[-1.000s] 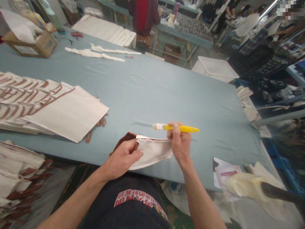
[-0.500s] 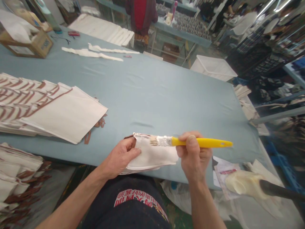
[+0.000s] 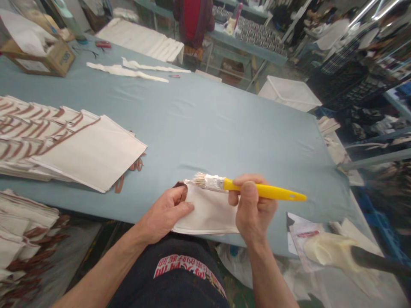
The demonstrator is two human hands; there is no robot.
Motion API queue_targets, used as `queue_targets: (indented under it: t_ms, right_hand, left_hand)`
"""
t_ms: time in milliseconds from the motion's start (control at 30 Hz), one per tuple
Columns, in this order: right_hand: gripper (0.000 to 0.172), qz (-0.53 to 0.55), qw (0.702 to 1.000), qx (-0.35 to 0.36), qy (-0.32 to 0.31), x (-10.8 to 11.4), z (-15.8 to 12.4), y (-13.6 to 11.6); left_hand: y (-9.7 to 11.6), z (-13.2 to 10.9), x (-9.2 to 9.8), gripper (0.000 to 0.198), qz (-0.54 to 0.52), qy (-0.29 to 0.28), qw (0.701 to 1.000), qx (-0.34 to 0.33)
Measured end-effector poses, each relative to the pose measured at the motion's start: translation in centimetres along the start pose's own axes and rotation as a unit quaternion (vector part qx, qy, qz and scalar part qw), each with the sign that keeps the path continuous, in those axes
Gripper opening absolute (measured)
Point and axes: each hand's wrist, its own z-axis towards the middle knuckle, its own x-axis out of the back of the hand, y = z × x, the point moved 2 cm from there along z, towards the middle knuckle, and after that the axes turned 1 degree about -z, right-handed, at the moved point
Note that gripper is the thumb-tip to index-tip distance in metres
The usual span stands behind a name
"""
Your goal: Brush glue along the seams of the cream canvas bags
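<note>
My left hand (image 3: 165, 211) pinches the left end of a small white fabric pouch (image 3: 210, 211) with brown trim, holding it at the near edge of the blue-grey table (image 3: 208, 128). My right hand (image 3: 252, 205) is closed around the yellow handle of a paintbrush (image 3: 244, 190). The brush lies nearly level, bristles pointing left and touching the pouch's upper edge.
A fanned stack of white pieces with brown straps (image 3: 64, 145) covers the table's left. More such pieces (image 3: 22, 231) are piled below it. A cardboard box (image 3: 41, 57) and white strips (image 3: 128, 70) lie far back. A glue-covered tool on paper (image 3: 330, 250) sits right. A person in red (image 3: 192, 19) stands beyond.
The brush came down from above the table onto the pouch, swept right, then moved back up to its top edge. My left hand kept its hold while the pouch flattened.
</note>
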Motion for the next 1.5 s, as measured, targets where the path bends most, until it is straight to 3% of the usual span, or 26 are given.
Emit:
queue_targets:
  t_ms: [200,367,600,800,1033,1200,1333,1500]
  right_hand:
    - [0.032,0.007,0.998,-0.029,-0.047,-1.0,-1.1,0.5]
    - [0.033,0.015,1.0,-0.014,0.021,-0.5,-0.2,-0.3]
    - [0.037,0.007,0.998,-0.064,-0.024,-0.8,-0.5,0.1]
    - [0.038,0.063,0.995,-0.069,0.044,-0.5,-0.1,0.2]
    - [0.043,0.017,0.993,-0.111,0.024,0.4,-0.7,1.1]
    - [0.045,0.001,0.993,-0.113,0.036,-0.9,-1.0,1.6]
    - [0.046,0.021,0.993,-0.119,0.007,-1.7,-0.9,1.4]
    - [0.049,0.025,0.988,-0.138,0.062,-0.3,-0.4,1.7]
  left_hand:
    - [0.6,-0.1,-0.4,0.026,0.015,0.005,1.0,-0.014]
    - [1.0,-0.1,-0.7,0.027,0.036,0.016,0.999,0.002]
    - [1.4,0.1,-0.7,0.025,0.033,0.027,0.999,-0.015]
    - [0.5,0.2,-0.4,0.026,0.035,0.04,0.999,-0.003]
    - [-0.4,0.7,0.1,0.026,0.007,0.073,0.997,-0.027]
    - [-0.5,0.7,-0.3,0.026,0.068,0.092,0.993,-0.015]
    - [-0.3,0.7,-0.9,0.026,0.054,0.065,0.996,-0.01]
    - [0.1,0.7,-1.0,0.025,0.07,0.062,0.995,-0.034]
